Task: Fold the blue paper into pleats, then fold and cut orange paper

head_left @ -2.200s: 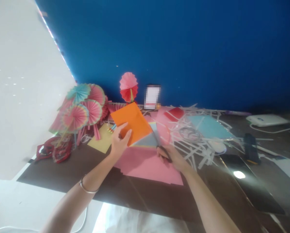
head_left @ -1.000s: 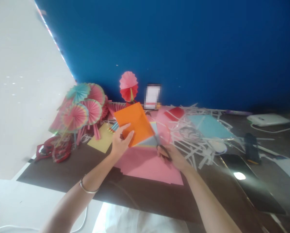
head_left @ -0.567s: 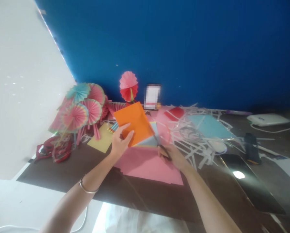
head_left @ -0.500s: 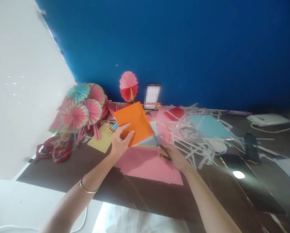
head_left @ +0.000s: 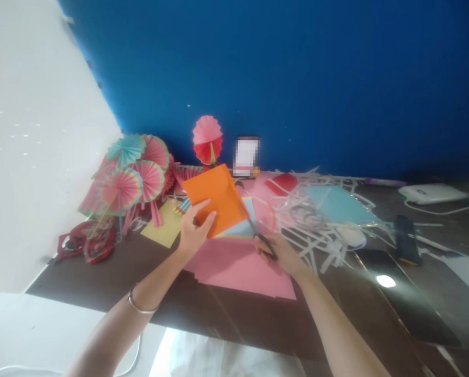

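Observation:
My left hand (head_left: pixel 195 228) grips the lower left side of an orange sheet of paper (head_left: pixel 219 199), thumb and fingers on its face. The sheet is held tilted above the table. In my right hand (head_left: pixel 276 251) is a pair of scissors (head_left: pixel 266 246), fingers wrapped round the dark handles. The blades lie along the right edge of the orange paper; I cannot tell how far apart they are. Beneath my hands rest pink sheets (head_left: pixel 238 269) and a light blue sheet (head_left: pixel 238 228).
Folded paper fans (head_left: pixel 120 188) crowd the left, with a pink-red one (head_left: pixel 208 139) at the back. White paper strips (head_left: pixel 328 246) and a light blue packet (head_left: pixel 340 204) lie to the right. A black phone-like slab (head_left: pixel 407 298) sits at front right. A blue wall (head_left: pixel 281 78) stands behind.
Almost nothing differs; both hands keep their hold on the orange paper and the scissors. The whole view has shifted very slightly.

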Demonstrator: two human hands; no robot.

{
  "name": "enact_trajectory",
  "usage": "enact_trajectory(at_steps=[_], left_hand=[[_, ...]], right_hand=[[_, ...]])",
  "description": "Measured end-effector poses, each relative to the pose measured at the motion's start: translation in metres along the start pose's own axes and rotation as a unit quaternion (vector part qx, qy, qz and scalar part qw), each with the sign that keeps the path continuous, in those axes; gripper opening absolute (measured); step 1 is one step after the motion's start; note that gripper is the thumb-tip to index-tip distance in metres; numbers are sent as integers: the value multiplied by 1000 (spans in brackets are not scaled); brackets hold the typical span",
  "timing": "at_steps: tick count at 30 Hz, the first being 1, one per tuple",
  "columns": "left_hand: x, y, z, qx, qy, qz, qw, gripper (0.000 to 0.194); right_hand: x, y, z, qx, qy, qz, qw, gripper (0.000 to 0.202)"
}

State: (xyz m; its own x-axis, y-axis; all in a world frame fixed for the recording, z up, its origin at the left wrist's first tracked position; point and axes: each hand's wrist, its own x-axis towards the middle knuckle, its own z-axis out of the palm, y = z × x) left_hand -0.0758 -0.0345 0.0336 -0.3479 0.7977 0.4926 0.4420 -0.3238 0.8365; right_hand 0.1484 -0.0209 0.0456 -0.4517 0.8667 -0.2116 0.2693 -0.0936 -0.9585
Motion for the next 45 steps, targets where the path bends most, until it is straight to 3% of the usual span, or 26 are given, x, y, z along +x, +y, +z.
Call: enact_trajectory(at_steps=[45], left_hand=[[-2,-2,2,-12,14,-2,1000,33]], right_hand=[[2,5,0,33,8,13,999,41]])
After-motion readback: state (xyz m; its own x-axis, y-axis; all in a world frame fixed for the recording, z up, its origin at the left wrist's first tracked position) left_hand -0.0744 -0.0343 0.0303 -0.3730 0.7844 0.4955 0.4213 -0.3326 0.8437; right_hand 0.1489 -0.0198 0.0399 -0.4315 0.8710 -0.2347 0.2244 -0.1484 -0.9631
